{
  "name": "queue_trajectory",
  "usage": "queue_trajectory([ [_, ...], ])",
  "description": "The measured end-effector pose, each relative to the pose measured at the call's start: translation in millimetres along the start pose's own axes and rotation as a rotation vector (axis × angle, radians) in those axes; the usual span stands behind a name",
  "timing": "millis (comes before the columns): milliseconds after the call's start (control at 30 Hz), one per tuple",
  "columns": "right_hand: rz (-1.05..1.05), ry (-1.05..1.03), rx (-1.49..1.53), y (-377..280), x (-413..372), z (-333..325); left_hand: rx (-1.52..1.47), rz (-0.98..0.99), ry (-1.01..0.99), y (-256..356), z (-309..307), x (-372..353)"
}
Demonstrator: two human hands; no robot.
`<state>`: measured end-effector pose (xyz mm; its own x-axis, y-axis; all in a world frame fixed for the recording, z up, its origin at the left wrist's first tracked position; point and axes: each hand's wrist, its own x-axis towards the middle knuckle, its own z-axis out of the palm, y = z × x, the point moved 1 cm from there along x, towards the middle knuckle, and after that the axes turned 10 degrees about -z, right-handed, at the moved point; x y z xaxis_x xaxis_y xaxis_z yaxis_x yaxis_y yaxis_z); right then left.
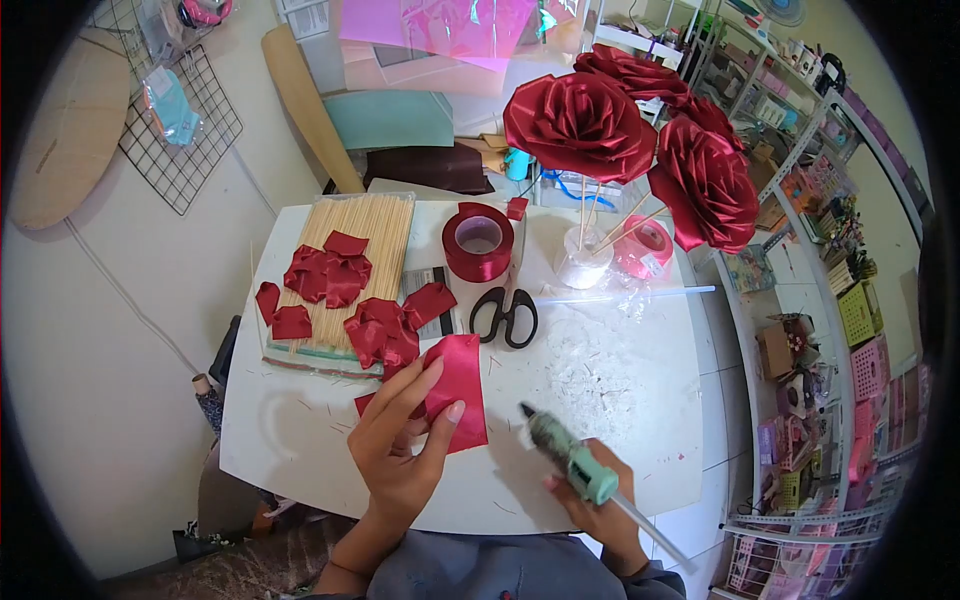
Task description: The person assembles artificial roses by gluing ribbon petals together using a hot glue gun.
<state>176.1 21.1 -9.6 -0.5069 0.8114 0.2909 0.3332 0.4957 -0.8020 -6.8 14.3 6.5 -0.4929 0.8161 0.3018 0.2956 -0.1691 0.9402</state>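
Head view, lower centre: our left hand (pixel 400 440) pinches a red ribbon piece (pixel 455 385) against the white table (pixel 620 400); our right hand (pixel 600 500) grips a glue gun (pixel 565 455). Scissors (pixel 505 315) lie above, mid-frame.

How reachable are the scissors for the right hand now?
Likely yes: bare table lies between the right hand and the scissors. But its grip is full with the glue gun, so grasping looks doubtful.
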Motion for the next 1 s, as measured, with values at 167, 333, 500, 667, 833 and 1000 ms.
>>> queue_trajectory([
  [167,0.137,0.206,-0.344,16.7,-2.4,-11.8,-0.251,-0.049,-0.111,5.9,-1.3,3.9],
  [333,0.221,0.144,-0.471,19.5,-1.2,-11.3,-0.382,-0.074,-0.196,12.8,1.2,4.9],
  [500,0.239,-0.065,-0.575,13.1,1.4,-17.0,-0.409,-0.097,-0.235,7.9,5.7,0.8],
  [667,-0.008,0.012,-0.321,-3.7,24.1,-51.2,-0.409,-0.202,-0.304,10.7,11.8,-4.9],
  [833,-0.287,0.051,0.203,3.4,51.7,-46.1,-0.408,-0.140,-0.360,2.1,24.0,-10.1],
  [1000,-0.230,0.095,0.387,10.7,53.0,-30.4,-0.400,-0.154,-0.413,1.4,27.9,-14.1],
])
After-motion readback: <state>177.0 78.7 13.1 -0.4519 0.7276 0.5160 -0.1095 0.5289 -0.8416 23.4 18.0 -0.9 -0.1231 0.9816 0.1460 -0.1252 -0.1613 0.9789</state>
